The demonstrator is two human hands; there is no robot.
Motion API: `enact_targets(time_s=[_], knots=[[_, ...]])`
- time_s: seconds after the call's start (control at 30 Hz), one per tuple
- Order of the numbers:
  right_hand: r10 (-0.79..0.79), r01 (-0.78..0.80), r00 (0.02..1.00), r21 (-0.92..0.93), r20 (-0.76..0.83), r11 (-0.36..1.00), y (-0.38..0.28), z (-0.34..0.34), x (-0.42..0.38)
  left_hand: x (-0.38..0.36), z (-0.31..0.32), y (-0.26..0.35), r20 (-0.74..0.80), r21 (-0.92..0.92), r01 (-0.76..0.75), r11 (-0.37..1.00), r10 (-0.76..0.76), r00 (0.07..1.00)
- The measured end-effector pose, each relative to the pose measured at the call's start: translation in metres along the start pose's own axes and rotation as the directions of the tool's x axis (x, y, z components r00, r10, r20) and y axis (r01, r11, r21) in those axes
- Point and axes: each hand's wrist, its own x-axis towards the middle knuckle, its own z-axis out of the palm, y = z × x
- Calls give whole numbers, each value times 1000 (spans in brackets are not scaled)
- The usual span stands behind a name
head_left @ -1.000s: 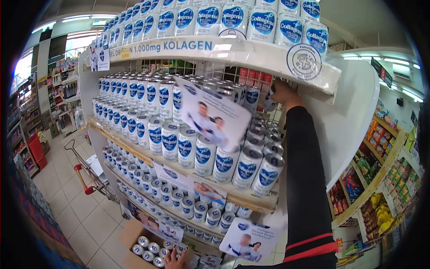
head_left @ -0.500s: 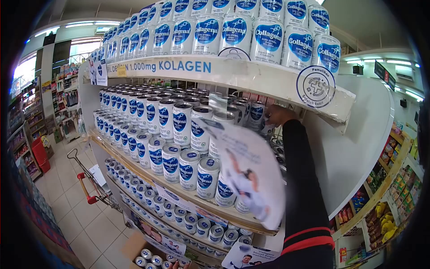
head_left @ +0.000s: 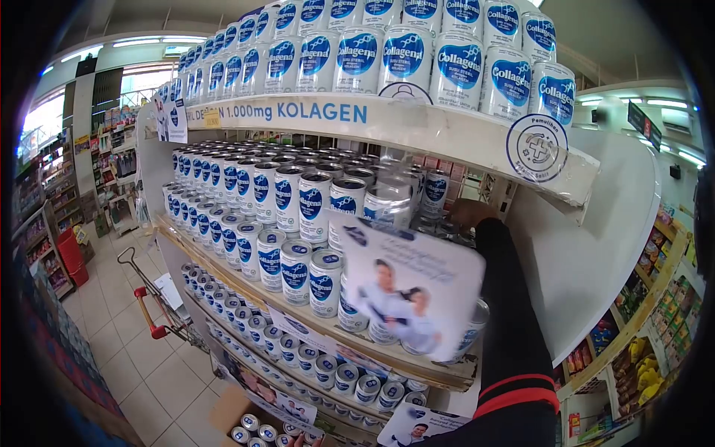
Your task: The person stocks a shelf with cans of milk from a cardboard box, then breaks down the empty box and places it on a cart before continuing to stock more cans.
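Observation:
My right hand point(head_left: 469, 214) reaches deep into the middle shelf at its right end, lower than the tall row of cans. Its fingers curl down around a can in the shadow, mostly hidden. Left of it stands an upright white-and-blue Collagena can point(head_left: 434, 195). A hanging promotional card point(head_left: 413, 287) covers part of the shelf in front of my sleeve. At the bottom edge, only the fingertips of my left hand point(head_left: 301, 439) show, beside cans in an open cardboard box point(head_left: 227, 411); their grip is out of sight.
Stacked cans point(head_left: 311, 203) fill the middle shelf point(head_left: 298, 305) on the left. The upper shelf's front board point(head_left: 447, 123) hangs above my arm, and a white side panel point(head_left: 596, 246) stands right. A trolley point(head_left: 160, 305) is on the tiled floor at left.
My right hand has gone lower and deeper among the cans at the back. The hanging card has swung round to face me. The view has shifted slightly.

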Motion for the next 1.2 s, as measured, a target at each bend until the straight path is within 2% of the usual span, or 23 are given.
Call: enact_targets(time_s=[0.07, 0.1, 0.2, 0.27, 0.37, 0.43, 0.47, 0.5, 0.53, 0.6, 0.67, 0.73, 0.77, 0.8, 0.87, 0.9, 0.97, 1.0, 1.07, 1.13, 1.17, 1.2], knots=[[31, -38, 992, -56, -121, 998, -3, 1, -13, -2, -5, 2, -8, 34, 9, 999, -9, 1000], [64, -68, 978, -12, -200, 998, -3, 3, -12, -6, -12, 3, 10, 1, -14, 1000, 14, 1000], [12, -4, 992, 63, -129, 998, 23, -10, 17, -10, -25, 11, -10, -49, -21, 999, 20, 1000], [56, -48, 956, 34, -286, 998, 20, -30, 10, -11, -28, 12, -31, -65, -16, 998, 14, 999], [68, -89, 831, -11, -552, 996, -7, -57, -22, -18, -38, 17, -285, -153, -119, 981, 71, 956], [31, -26, 885, 17, -464, 1000, -19, -66, -33, -29, -64, 30, -373, -111, -152, 982, 101, 922], [-39, 45, 946, 13, -322, 999, -24, -69, -37, -28, -62, 30, -409, -115, -157, 981, 98, 907], [-44, 67, 938, 56, -345, 996, -39, -69, -50, -27, -57, 25, -403, -123, -180, 976, 117, 908], [-142, 145, 948, -10, -284, 989, -34, -67, -38, -27, -50, 19, -399, -136, -199, 970, 130, 907], [-264, 273, 930, 1, -257, 962, -49, -71, -65, -27, -50, 20, -405, -155, -184, 971, 107, 908], [-325, 334, 919, 1, -223, 943, -50, -64, -85, -28, -52, 19, -433, -144, -179, 973, 101, 896], [-393, 403, 885, -12, -251, 915, -70, -62, -129, -25, -51, 13, -523, -178, -257, 950, 129, 843], [-416, 429, 865, -15, -279, 903, -78, -56, -149, -21, -48, 9, -570, -263, -320, 910, 121, 813], [-428, 449, 848, -6, -312, 894, -87, -52, -172, -23, -50, 6, -619, -336, -383, 861, 104, 778], [-414, 461, 806, 10, -423, 887, -101, -50, -219, -31, -58, 2, -697, -358, -397, 845, 41, 716], [-395, 463, 781, 24, -483, 886, -111, -50, -246, -36, -62, -4, -683, -376, -352, 857, 0, 730], [-359, 478, 723, 51, -590, 877, -140, -32, -294, -49, -63, -14, -762, -409, -231, 883, -190, 619], [-341, 489, 696, 70, -632, 869, -155, -22, -314, -54, -63, -22, -754, -421, -208, 883, -214, 622], [-365, 537, 697, 112, -617, 836, -188, 5, -350, -62, -63, -39, -734, -515, -59, 855, -405, 545], [-532, 732, 535, 46, -656, 680, -208, 44, -362, -69, -65, -55, -730, -530, -39, 847, -432, 529], [-550, 739, 641, 236, -536, 631, -225, 58, -371, -71, -67, -62, -745, -512, -35, 858, -424, 515], [-571, 785, 619, 398, -540, 474, -245, 82, -370, -73, -70, -68, -760, -494, -29, 869, -415, 500]])
